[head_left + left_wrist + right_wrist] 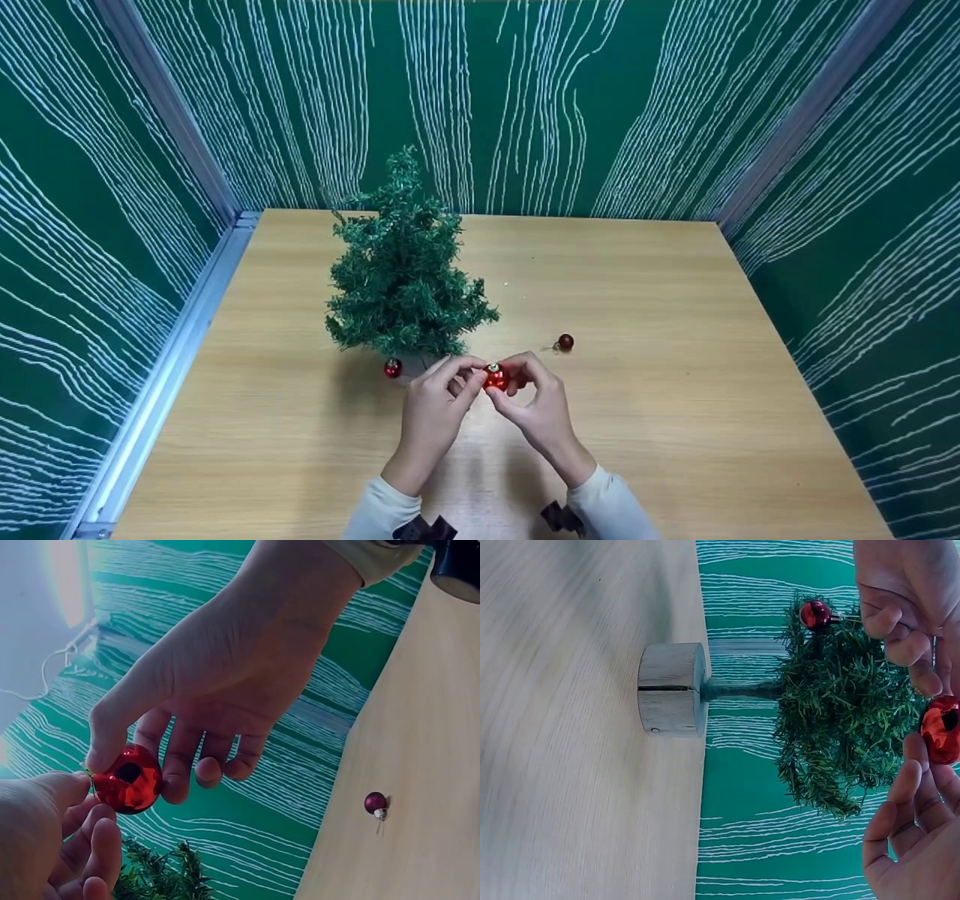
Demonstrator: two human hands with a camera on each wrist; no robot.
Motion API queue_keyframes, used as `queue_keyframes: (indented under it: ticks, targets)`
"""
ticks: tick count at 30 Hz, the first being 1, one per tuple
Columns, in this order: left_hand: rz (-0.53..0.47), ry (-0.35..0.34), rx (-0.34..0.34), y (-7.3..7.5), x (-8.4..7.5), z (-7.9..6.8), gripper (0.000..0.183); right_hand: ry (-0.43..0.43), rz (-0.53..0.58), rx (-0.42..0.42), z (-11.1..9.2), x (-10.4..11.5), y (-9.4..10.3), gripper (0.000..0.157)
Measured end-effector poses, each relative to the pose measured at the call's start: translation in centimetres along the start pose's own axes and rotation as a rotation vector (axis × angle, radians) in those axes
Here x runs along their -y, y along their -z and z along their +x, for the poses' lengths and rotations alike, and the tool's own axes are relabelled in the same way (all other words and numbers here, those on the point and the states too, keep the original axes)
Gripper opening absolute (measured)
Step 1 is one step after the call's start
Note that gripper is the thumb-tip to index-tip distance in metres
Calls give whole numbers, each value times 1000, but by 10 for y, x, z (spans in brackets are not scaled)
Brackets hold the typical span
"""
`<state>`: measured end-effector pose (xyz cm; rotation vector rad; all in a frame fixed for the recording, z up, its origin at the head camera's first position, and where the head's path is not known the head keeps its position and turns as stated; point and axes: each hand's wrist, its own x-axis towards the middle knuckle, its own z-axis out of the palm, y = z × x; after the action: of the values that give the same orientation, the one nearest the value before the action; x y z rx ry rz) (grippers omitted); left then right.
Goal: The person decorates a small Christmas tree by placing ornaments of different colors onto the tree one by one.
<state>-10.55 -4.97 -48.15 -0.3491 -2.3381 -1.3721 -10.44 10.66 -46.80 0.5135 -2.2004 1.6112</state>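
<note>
A shiny red Christmas bauble is held between the two hands in front of the tree. The right hand grips its round body between thumb and fingers. At its top, the left hand pinches the gold hanging loop, as the left wrist view shows. A green artificial Christmas tree stands just beyond the left hand. Low on its front left hangs a smaller red bauble; what its string hangs from is hidden near the left fingers.
A dark red bauble lies on the wooden table, right of the tree, its cord loose. The tree stands on a pale round wooden base. Green walls with white lines enclose the table's back and sides.
</note>
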Motion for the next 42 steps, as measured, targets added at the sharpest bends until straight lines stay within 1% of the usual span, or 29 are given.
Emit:
queue_keyframes:
  ticks: [4, 12, 19, 25, 31, 36, 37, 42]
  targets:
    - [-2, 8, 7, 0, 0, -1, 14, -5, -2, -4, 0, 0, 0, 25]
    - [-19, 5, -10, 0, 0, -1, 9, 9, -10, -6, 0, 0, 0, 25]
    - [-11, -25, -58, 0, 0, 0, 8, -20, -27, -16, -6, -35, -7, 30]
    - [-3, -58, -94, -1, 2, 2, 7, -7, -9, -9, -9, -45, -7, 30]
    - [-9, -85, -119, 1, 1, 4, 4, 2, -5, -6, -10, -46, -8, 28]
    - [-12, -73, -121, 3, -1, 5, 4, -2, -14, -2, -11, -44, -11, 29]
    - [-13, -66, -118, 3, -1, 5, 5, -3, -15, 1, -11, -42, -12, 28]
    - [-19, -53, -121, 4, -2, 5, 5, -7, 0, 29, -10, -19, -12, 27]
